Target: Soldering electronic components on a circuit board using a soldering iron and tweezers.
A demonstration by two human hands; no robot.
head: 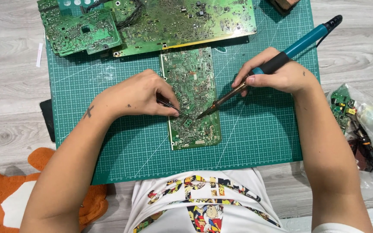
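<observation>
The person's left hand (137,96) rested on a green cutting mat (260,129), its fingers pinched around a pair of dark tweezers (173,108) whose tips touched a small component near the middle of a narrow green circuit board (191,97). The right hand (277,73) gripped a soldering iron (268,71) like a pen (blue body, black grip, thumb and fingers closed about the grip), with the iron tilted down to the left so that its tip (200,115) sat on the board just beside the tweezer tips. The board lay lengthwise on the mat, between the two hands. Above it, at the mat's far edge, lay a large green circuit board (186,19) and, overlapping its left side, a smaller one (80,32). To the right, off the mat on the grey wooden floor (5,64), sat a clear plastic bag (363,129) holding electronic parts. An orange and white plush cushion (5,194) lay at the lower left.
</observation>
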